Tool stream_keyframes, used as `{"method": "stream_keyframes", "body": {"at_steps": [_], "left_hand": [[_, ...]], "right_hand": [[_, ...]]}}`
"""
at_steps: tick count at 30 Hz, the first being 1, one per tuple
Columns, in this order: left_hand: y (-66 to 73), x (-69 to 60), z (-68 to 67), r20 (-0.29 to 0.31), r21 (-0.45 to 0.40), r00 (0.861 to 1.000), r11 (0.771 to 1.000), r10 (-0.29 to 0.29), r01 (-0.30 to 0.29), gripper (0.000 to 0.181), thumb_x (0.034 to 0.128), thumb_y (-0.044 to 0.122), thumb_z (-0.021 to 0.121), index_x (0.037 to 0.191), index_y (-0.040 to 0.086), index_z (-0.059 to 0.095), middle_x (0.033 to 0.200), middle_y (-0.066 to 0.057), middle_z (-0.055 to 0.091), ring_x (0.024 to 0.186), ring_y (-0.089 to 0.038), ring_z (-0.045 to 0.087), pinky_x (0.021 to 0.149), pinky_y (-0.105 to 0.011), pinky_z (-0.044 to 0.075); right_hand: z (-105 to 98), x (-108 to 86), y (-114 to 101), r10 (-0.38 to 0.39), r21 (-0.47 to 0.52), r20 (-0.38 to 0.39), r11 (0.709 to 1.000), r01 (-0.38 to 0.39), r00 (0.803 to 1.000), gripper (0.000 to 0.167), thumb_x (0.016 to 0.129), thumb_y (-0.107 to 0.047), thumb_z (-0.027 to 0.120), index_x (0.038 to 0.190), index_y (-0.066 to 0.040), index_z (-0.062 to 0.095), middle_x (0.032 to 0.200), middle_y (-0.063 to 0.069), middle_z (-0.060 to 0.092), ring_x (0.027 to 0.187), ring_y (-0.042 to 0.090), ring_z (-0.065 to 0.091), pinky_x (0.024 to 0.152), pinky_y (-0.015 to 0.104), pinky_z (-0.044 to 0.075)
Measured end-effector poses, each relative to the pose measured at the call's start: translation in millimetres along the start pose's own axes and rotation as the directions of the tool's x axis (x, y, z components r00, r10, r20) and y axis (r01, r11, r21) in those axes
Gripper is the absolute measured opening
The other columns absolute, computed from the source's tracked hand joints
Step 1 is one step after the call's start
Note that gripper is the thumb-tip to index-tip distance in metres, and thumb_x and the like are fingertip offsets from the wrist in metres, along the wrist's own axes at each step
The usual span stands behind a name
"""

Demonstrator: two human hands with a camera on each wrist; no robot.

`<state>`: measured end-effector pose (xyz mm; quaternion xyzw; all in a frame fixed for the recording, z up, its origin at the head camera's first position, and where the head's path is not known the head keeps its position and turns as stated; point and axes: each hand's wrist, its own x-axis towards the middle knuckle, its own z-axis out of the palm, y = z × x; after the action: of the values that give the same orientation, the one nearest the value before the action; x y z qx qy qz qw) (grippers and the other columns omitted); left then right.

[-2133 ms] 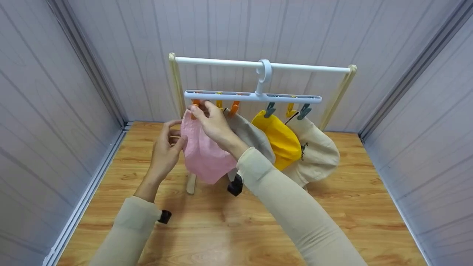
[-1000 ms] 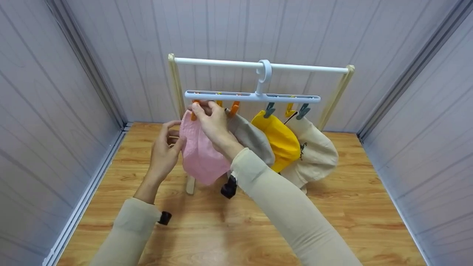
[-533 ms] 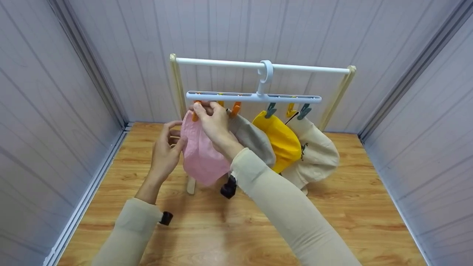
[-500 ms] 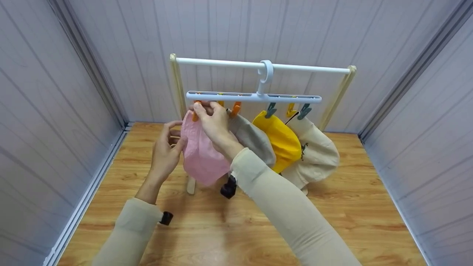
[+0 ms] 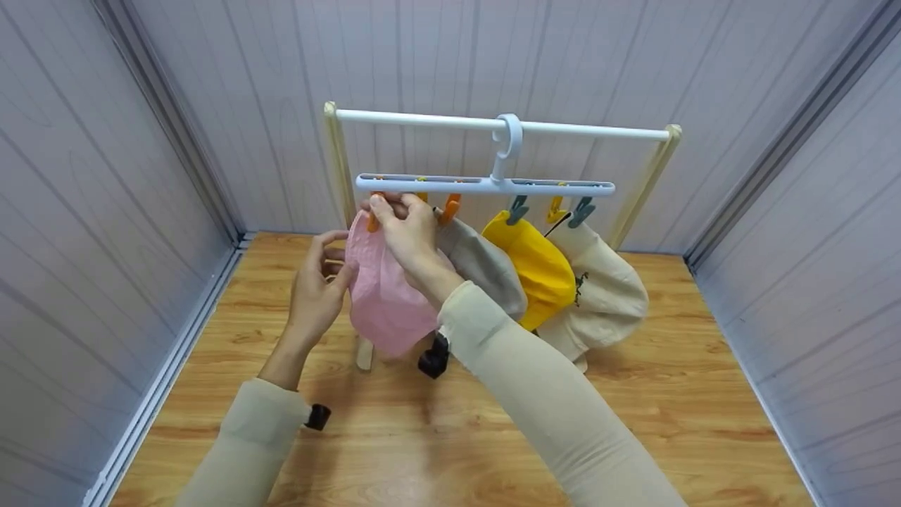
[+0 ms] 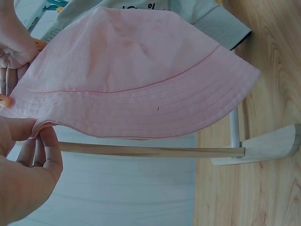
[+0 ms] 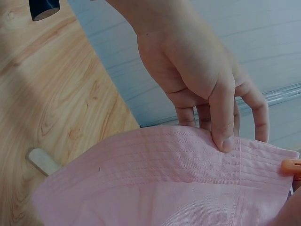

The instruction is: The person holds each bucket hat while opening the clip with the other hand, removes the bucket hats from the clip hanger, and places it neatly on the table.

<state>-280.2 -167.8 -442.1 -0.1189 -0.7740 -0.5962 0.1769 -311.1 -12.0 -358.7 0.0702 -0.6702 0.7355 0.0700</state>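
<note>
A pink bucket hat (image 5: 387, 296) hangs with its brim at an orange clothes peg (image 5: 373, 220), at the left end of a pale blue clip hanger (image 5: 436, 185). My left hand (image 5: 313, 289) pinches the hat's brim between thumb and fingers; in the right wrist view the thumb lies on the stitched brim. My right hand (image 5: 412, 232) grips the orange peg's upper end, thumb in front. Its fingertips are partly hidden. Seen from the left wrist, the hat's crown and brim (image 6: 155, 108) spread wide, and the peg (image 6: 5, 100) shows at the left edge.
On the same hanger hang a grey cap (image 5: 479, 260), a yellow hat (image 5: 531, 271) and a cream cap (image 5: 598, 289), with several pegs above. The hanger hooks over a white rod (image 5: 591, 129) on wooden posts. Panelled walls (image 5: 436, 56) surround the wooden floor (image 5: 436, 451).
Since the oldest frame my right hand has shifted slightly down and its wrist has moved a little left. My left hand keeps its pinch on the brim. The last half second shows hardly any motion.
</note>
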Motion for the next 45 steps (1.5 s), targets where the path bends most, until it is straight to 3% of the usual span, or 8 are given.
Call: {"method": "stream_keyframes", "body": {"at_steps": [9, 17, 25, 33, 40, 45], "left_hand": [[2.2, -1.3, 2.2, -0.005, 0.011, 1.0, 1.0, -0.008, 0.008, 0.044, 0.104, 0.003, 0.066, 0.146, 0.012, 0.055, 0.114, -0.017, 0.07, 0.094, -0.025, 0.066, 0.08, -0.03, 0.055], [27.1, -9.2, 1.9, -0.005, 0.029, 1.0, 1.0, -0.004, 0.004, 0.043, 0.1041, -0.003, 0.062, 0.146, 0.004, 0.053, 0.114, -0.024, 0.067, 0.095, -0.032, 0.065, 0.08, -0.019, 0.051], [0.9, -2.9, 2.5, 0.001, 0.022, 1.0, 1.0, -0.008, 0.008, 0.045, 0.1044, 0.001, 0.064, 0.147, 0.012, 0.054, 0.115, -0.019, 0.068, 0.095, -0.028, 0.065, 0.08, -0.022, 0.052], [-3.2, -4.0, 4.0, -0.008, 0.022, 1.0, 1.0, -0.019, 0.019, 0.044, 0.1044, -0.003, 0.062, 0.147, 0.007, 0.054, 0.113, -0.023, 0.067, 0.095, -0.032, 0.065, 0.08, -0.02, 0.052], [-3.2, -7.2, 0.8, 0.011, 0.006, 1.0, 1.0, -0.014, 0.014, 0.045, 0.1048, 0.002, 0.065, 0.147, 0.015, 0.055, 0.114, -0.017, 0.069, 0.095, -0.027, 0.066, 0.08, -0.021, 0.053], [-7.1, -8.6, -0.8, 0.027, -0.039, 1.0, 0.999, -0.005, 0.006, 0.044, 0.1043, 0.002, 0.065, 0.145, 0.016, 0.057, 0.112, -0.016, 0.069, 0.094, -0.027, 0.067, 0.081, -0.022, 0.055]], "right_hand": [[0.0, 0.5, 0.2, 0.01, 0.024, -0.014, 1.0, -0.009, 1.0, 0.021, 0.107, -0.012, 0.065, 0.122, 0.002, 0.07, 0.104, 0.009, 0.08, 0.101, 0.016, 0.076, 0.088, 0.026, 0.06], [2.1, 0.9, -0.5, 0.031, 0.027, -0.039, 0.999, -0.03, 0.999, 0.022, 0.105, -0.01, 0.066, 0.122, 0.002, 0.072, 0.103, 0.009, 0.08, 0.099, 0.017, 0.077, 0.088, 0.027, 0.061], [1.2, 0.1, -1.7, 0.05, 0.03, -0.048, 0.998, -0.049, 0.998, 0.021, 0.106, -0.011, 0.066, 0.121, 0.002, 0.072, 0.102, 0.009, 0.08, 0.099, 0.018, 0.077, 0.088, 0.027, 0.061], [-0.3, -1.4, -2.1, 0.061, 0.017, -0.034, 0.998, -0.061, 0.998, 0.025, 0.106, -0.014, 0.067, 0.124, 0.003, 0.071, 0.101, 0.006, 0.08, 0.098, 0.016, 0.076, 0.089, 0.027, 0.061], [-0.1, -1.7, -1.8, 0.05, 0.012, -0.029, 0.999, -0.05, 0.998, 0.026, 0.106, -0.013, 0.066, 0.125, 0.004, 0.071, 0.102, 0.008, 0.08, 0.099, 0.016, 0.077, 0.09, 0.027, 0.061], [0.4, -1.0, -1.3, 0.04, 0.024, -0.033, 0.999, -0.039, 0.999, 0.019, 0.105, -0.011, 0.066, 0.12, 0.0, 0.073, 0.101, 0.01, 0.08, 0.105, 0.024, 0.077, 0.09, 0.027, 0.061]]}}
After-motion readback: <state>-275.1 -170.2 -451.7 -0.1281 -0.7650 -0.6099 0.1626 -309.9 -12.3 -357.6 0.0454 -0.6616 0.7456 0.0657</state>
